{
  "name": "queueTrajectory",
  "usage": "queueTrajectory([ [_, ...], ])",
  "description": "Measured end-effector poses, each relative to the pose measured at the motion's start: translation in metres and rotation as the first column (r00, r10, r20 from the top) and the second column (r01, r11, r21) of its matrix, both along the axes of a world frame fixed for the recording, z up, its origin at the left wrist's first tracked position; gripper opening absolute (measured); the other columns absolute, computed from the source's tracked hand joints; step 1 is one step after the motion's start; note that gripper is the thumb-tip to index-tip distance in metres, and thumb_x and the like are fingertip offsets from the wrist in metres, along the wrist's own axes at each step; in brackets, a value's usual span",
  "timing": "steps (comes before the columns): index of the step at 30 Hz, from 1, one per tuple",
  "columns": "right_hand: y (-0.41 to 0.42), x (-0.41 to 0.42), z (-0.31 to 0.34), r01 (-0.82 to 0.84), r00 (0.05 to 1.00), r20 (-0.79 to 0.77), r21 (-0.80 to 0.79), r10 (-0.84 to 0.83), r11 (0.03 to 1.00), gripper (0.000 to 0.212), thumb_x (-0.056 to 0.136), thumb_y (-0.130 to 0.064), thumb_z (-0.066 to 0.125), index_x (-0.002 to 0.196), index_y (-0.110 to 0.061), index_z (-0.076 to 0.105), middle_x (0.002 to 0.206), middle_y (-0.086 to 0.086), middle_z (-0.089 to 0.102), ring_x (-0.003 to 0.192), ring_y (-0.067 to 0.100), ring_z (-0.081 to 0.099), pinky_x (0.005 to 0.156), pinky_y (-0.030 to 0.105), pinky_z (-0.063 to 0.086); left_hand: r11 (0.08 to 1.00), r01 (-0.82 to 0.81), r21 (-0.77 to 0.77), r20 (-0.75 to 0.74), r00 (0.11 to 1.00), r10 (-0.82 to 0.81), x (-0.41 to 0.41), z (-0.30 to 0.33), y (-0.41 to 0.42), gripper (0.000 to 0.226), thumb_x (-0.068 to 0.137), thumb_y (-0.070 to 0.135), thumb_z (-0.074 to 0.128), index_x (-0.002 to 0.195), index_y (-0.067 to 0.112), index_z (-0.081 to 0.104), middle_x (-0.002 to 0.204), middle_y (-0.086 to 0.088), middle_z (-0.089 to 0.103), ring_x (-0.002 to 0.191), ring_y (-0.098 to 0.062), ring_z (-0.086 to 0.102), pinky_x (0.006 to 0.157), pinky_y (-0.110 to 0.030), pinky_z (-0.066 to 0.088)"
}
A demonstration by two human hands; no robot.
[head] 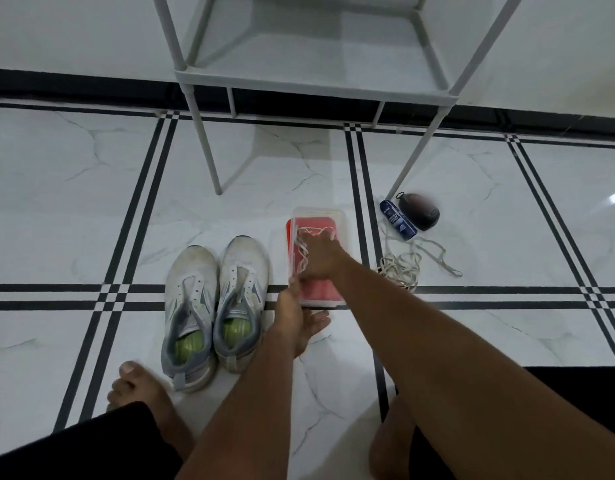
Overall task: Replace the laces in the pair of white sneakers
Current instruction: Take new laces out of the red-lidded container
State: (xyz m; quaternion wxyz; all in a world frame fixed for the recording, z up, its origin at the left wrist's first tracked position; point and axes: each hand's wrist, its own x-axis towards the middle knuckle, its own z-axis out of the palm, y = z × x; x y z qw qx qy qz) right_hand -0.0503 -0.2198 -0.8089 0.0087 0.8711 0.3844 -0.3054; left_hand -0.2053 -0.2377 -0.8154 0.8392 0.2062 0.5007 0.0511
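Reaching past bare knees: right hand [318, 259] pinching new white laces [304, 249] in the red box [320, 258], just right of the laceless sneakers [214, 306]; left hand [290, 299] steadying its edge. Risking snagged loops dragging the light box.

The right hand [318, 261] hides much of the red box [314, 221]; its fingers are perhaps curled.

The floor [74, 209] was glossy marble-like tile with black stripes. The sneakers [212, 306] looked of matt white mesh cloth. The box [335, 216] was clear smooth plastic. The rack [313, 86] looked of matt grey metal tubes.
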Motion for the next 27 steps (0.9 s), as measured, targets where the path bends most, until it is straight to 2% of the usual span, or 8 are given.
queueTrajectory([
  [2, 0.008, 0.002, -0.012, -0.098, 0.989, 0.101, -0.086, 0.107, 0.991, 0.12, 0.075, -0.052, 0.088, 0.167, -0.03, 0.014, 0.164, 0.034, 0.023, 0.151, 0.053, 0.029, 0.121, 0.055, 0.037, 1.0, -0.011, -0.008, 0.015, 1.0, 0.012, 0.001, -0.009, 0.001, 0.049, 0.101, 0.054, 0.059, 0.136, 0.02, 0.061, 0.124, -0.014, 0.073, 0.108, -0.04, 0.073, 0.1, -0.06, 0.056],
  [5, 0.013, -0.003, -0.02, -0.151, 0.969, 0.192, -0.046, 0.157, 0.988, 0.088, 0.089, -0.04, 0.077, 0.163, -0.024, 0.033, 0.159, 0.025, 0.042, 0.149, 0.045, 0.036, 0.12, 0.052, 0.037, 0.999, -0.034, 0.007, -0.033, 0.999, 0.034, 0.001, -0.018, 0.004, 0.049, 0.102, 0.052, 0.059, 0.133, 0.015, 0.065, 0.119, -0.013, 0.076, 0.108, -0.036, 0.074, 0.096, -0.055, 0.059],
  [10, -0.006, -0.002, 0.005, -0.02, 0.997, 0.077, 0.151, 0.009, 0.988, 0.009, 0.098, -0.002, 0.065, 0.098, -0.002, 0.074, 0.084, 0.004, 0.068, 0.075, 0.005, 0.072, 0.069, 0.017, 0.054, 0.993, -0.112, 0.034, -0.051, 0.992, 0.114, 0.004, -0.008, 0.001, 0.038, 0.104, 0.044, 0.059, 0.127, 0.015, 0.067, 0.119, -0.01, 0.076, 0.106, -0.025, 0.073, 0.096, -0.047, 0.061],
  [13, -0.013, 0.014, 0.033, 0.145, 0.985, 0.031, 0.359, -0.167, 0.922, 0.012, 0.092, 0.0, 0.066, 0.083, 0.0, 0.073, 0.077, 0.008, 0.068, 0.066, 0.005, 0.067, 0.056, 0.016, 0.043, 0.994, -0.103, 0.044, -0.051, 0.993, 0.106, 0.006, 0.002, 0.003, 0.041, 0.102, 0.05, 0.06, 0.127, 0.019, 0.065, 0.13, -0.009, 0.067, 0.116, -0.028, 0.068, 0.1, -0.046, 0.059],
  [17, -0.028, 0.026, 0.091, 0.464, 0.866, -0.415, 0.458, -0.28, 0.758, 0.013, 0.086, 0.005, 0.076, 0.081, -0.006, 0.08, 0.069, 0.006, 0.072, 0.056, 0.009, 0.066, 0.057, 0.025, 0.053, 1.0, 0.009, 0.022, -0.131, 0.991, -0.006, 0.003, 0.02, 0.005, 0.071, 0.094, 0.076, 0.052, 0.119, 0.01, 0.061, 0.118, -0.019, 0.069, 0.096, -0.033, 0.075, 0.086, -0.048, 0.064],
  [22, -0.088, 0.009, 0.123, 0.521, 0.537, -0.809, 0.095, -0.239, 0.848, 0.025, 0.09, 0.01, 0.071, 0.114, 0.009, 0.075, 0.103, 0.022, 0.077, 0.076, 0.021, 0.074, 0.065, 0.027, 0.061, 0.998, -0.059, -0.021, 0.014, 0.998, 0.06, -0.022, 0.04, 0.009, 0.085, 0.091, 0.082, 0.046, 0.119, 0.004, 0.063, 0.105, -0.025, 0.076, 0.098, -0.043, 0.076, 0.086, -0.054, 0.063],
  [25, -0.117, -0.015, 0.085, 0.417, 0.562, -0.769, -0.056, -0.305, 0.907, 0.029, 0.086, 0.01, 0.074, 0.114, 0.01, 0.074, 0.103, 0.021, 0.074, 0.078, 0.023, 0.071, 0.077, 0.035, 0.063, 0.997, 0.0, 0.083, -0.034, 0.999, 0.003, -0.037, 0.042, 0.012, 0.067, 0.097, 0.07, 0.051, 0.117, 0.007, 0.068, 0.103, -0.02, 0.075, 0.098, -0.038, 0.073, 0.095, -0.052, 0.06],
  [27, -0.128, -0.036, 0.058, 0.46, 0.61, -0.705, -0.055, -0.361, 0.886, 0.031, 0.084, 0.012, 0.075, 0.115, 0.013, 0.071, 0.101, 0.021, 0.074, 0.081, 0.025, 0.072, 0.088, 0.043, 0.065, 0.964, 0.15, 0.221, -0.158, 0.981, -0.116, -0.043, 0.044, 0.011, 0.035, 0.102, 0.037, 0.06, 0.112, 0.004, 0.069, 0.098, -0.016, 0.075, 0.081, -0.03, 0.072, 0.08, -0.04, 0.063],
])
